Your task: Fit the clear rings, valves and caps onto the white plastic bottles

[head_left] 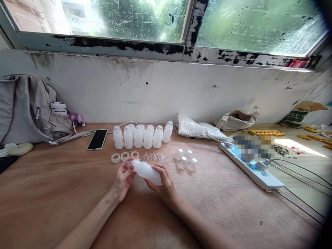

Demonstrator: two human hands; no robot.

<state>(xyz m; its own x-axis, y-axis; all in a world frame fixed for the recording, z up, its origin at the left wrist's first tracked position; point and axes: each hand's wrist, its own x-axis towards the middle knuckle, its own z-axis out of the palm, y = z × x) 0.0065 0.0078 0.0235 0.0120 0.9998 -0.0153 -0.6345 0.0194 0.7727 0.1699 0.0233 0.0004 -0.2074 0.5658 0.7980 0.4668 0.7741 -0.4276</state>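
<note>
A frosted white baby bottle (147, 173) lies tilted between my two hands, just above the table. My left hand (122, 182) is closed round its neck end, where a clear nipple shows partly behind the fingers. My right hand (164, 186) grips the base end, thumb below and fingers on top. Several similar bottles (138, 139) stand in a group beyond my hands. Between them and my hands lie white collar rings (116, 161), one partly hidden by my left hand, and three clear nipples (153, 157). Clear round caps (181, 165) and small white discs (190, 151) lie to the right.
A phone (97, 139) lies to the left, before a grey backpack (24, 107). At the back are a white plastic package (194, 128) and a beige bag (234, 120). A power strip (259, 178) with cables runs along the right. Wall and window (145, 20) bound the far side.
</note>
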